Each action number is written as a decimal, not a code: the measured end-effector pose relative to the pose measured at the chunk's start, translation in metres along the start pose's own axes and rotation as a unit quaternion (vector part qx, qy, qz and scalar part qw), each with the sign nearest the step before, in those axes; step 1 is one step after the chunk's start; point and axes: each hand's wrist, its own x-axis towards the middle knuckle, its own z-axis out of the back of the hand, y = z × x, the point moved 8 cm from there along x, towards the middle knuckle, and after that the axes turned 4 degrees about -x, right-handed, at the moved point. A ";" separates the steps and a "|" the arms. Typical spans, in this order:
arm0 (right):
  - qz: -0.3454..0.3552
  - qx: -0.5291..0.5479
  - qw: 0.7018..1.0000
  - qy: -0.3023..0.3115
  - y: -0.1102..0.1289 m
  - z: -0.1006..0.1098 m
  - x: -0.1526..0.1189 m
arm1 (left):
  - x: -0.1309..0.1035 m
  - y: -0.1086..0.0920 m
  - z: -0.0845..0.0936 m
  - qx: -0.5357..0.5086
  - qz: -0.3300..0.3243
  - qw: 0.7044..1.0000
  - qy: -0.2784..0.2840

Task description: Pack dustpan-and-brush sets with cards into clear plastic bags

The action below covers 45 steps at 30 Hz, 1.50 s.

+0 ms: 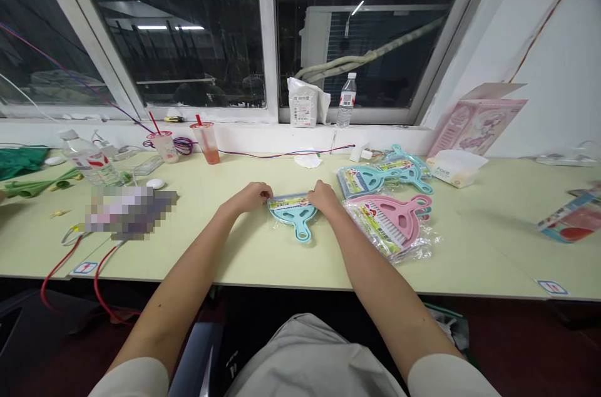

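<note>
A small light-blue dustpan set (294,214) with a printed card on top lies flat on the pale yellow table (263,247), its handle pointing toward me. My left hand (251,196) grips the card's left end. My right hand (323,196) grips its right end. Both hands rest on the table with fingers curled over the card's upper edge.
To the right lie a pink dustpan set in clear wrap (392,221) and several blue ones (382,176). Two drink cups (206,142), bottles (87,161), cables (70,259) and a tissue pack (455,166) crowd the back. A water bottle (347,101) stands on the sill.
</note>
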 end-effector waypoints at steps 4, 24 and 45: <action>0.026 -0.006 1.000 0.007 0.005 0.001 -0.003 | -0.002 -0.001 0.003 0.006 -0.005 1.000 -0.002; 0.063 -0.007 0.988 -0.142 0.041 0.054 -0.035 | -0.001 -0.001 0.002 0.099 -0.020 0.995 0.005; 0.048 -0.048 0.990 -0.126 0.046 0.037 -0.040 | -0.003 -0.055 -0.011 0.258 -0.005 0.964 -0.061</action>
